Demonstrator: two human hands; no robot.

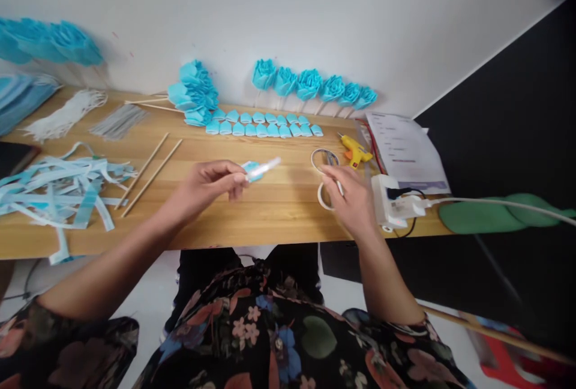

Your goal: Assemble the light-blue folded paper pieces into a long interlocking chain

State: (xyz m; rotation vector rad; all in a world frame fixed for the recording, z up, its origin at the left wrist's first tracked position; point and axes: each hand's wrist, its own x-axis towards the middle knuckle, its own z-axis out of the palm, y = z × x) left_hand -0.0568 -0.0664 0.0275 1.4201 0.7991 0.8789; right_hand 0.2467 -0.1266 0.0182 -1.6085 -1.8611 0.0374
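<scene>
The left hand pinched a small blue piece and a blurry white strip, hiding their near ends, while blue flowers were cut off at the far left edge. The wooden surface ran along a pale wall, and the piece was held up over its middle, with the strip's long way pointing right and a bit toward the wall. The right hand bent over two white rings, partly covering them, so I couldn't tell if it gripped anything.
</scene>
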